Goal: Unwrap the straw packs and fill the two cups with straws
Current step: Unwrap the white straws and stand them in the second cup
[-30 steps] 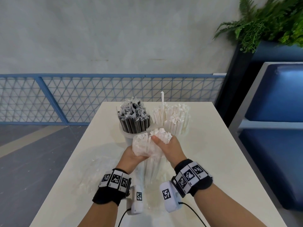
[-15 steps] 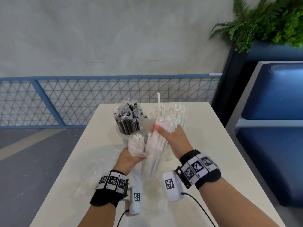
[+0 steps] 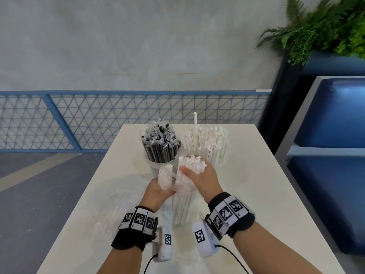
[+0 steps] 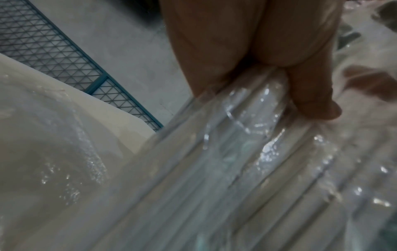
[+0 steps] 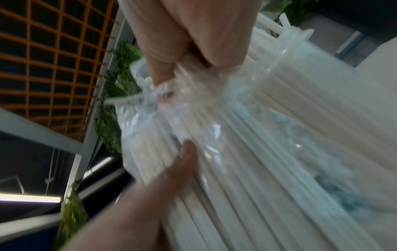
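Observation:
Two clear cups stand at the back middle of the table: the left cup [image 3: 158, 165] is packed with black straws [image 3: 161, 144], the right cup [image 3: 217, 157] with white straws [image 3: 209, 143]. Just in front of them my left hand [image 3: 160, 189] grips a clear straw pack [image 3: 166, 177] from below, its fingers [image 4: 300, 84] curled round the film. My right hand [image 3: 199, 175] holds a bundle of white straws [image 3: 194, 162] near their tops, where they stick out of the pack's open mouth. The bundle's lower part [image 3: 181, 206] stays inside the film. In the right wrist view my right hand [image 5: 193, 42] is wrapped round these straws [image 5: 257, 169].
Crumpled clear wrap [image 3: 116, 210] lies on the white table [image 3: 266, 194] to my left. A blue mesh railing [image 3: 98, 119] runs behind the table. A blue bench [image 3: 331, 155] and a fern [image 3: 325, 26] are on the right.
My right hand lifted the white straws up out of the pack towards the white cup, then came back down a little. My left hand kept hold of the pack.

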Demonstrator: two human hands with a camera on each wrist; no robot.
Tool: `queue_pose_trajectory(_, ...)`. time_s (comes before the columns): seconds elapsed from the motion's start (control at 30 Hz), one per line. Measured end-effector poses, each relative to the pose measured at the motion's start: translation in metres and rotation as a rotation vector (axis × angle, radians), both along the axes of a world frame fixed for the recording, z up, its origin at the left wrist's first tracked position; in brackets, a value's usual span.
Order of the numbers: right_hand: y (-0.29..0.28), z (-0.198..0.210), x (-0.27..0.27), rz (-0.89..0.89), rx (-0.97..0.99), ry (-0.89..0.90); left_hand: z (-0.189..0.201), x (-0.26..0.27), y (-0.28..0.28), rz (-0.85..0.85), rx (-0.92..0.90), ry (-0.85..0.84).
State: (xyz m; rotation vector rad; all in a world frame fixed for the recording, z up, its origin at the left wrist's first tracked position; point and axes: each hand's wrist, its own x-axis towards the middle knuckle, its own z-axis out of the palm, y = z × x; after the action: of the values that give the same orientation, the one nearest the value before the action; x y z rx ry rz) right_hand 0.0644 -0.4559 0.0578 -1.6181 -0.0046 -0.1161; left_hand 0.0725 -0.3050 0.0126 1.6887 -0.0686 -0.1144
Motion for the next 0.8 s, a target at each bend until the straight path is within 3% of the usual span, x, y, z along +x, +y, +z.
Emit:
queue_pose_trajectory(0.17,-0.016,0.028,0.009,-0.151,0.275,-0.003,-0.001,0.003,0.002,0.035,-0.017,0.024)
queue_pose_trajectory(0.47,-0.048,0.056,0.02,-0.214,0.629,-0.044,-0.001,0.006,0.002,0.04,-0.006,0.028)
queue_pose_trajectory(0.8,-0.071,0.08,0.027,-0.383,0.771,-0.102,-0.003,0.011,0.003,0.08,-0.045,-0.003)
